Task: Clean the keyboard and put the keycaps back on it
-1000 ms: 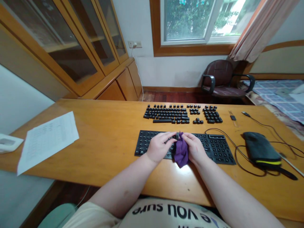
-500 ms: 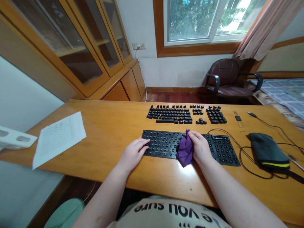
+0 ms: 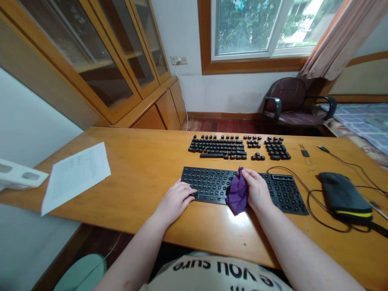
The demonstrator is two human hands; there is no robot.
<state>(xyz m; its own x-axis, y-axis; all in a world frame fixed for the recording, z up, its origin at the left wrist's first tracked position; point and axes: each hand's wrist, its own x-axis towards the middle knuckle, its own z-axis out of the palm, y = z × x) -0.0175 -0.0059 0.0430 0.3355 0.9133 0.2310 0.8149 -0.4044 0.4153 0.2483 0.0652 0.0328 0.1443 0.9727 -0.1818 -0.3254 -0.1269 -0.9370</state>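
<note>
A black keyboard base (image 3: 209,184) without its keycaps lies on the desk in front of me, small square switches showing in rows. My left hand (image 3: 177,200) rests over its left front corner, fingers stretched out and lying on it. In my right hand (image 3: 257,189) a crumpled purple cloth (image 3: 238,194) is pinched between thumb and fingers. The cloth hangs over the keyboard's middle and droops past its front edge. Behind the base, the removed black keycaps (image 3: 216,146) are laid out in keyboard order.
On the right are a dark pouch (image 3: 344,196) with a yellow stripe, a looped black cable (image 3: 307,202) and a USB plug (image 3: 323,149). Printed papers (image 3: 77,173) lie at the left beside a white plastic object (image 3: 21,176). A chair (image 3: 287,101) stands beyond the wooden desk (image 3: 145,161).
My left hand has slid toward me along the keyboard's left end to its front corner. The right hand and cloth stay almost in place. The whole view has shifted slightly.
</note>
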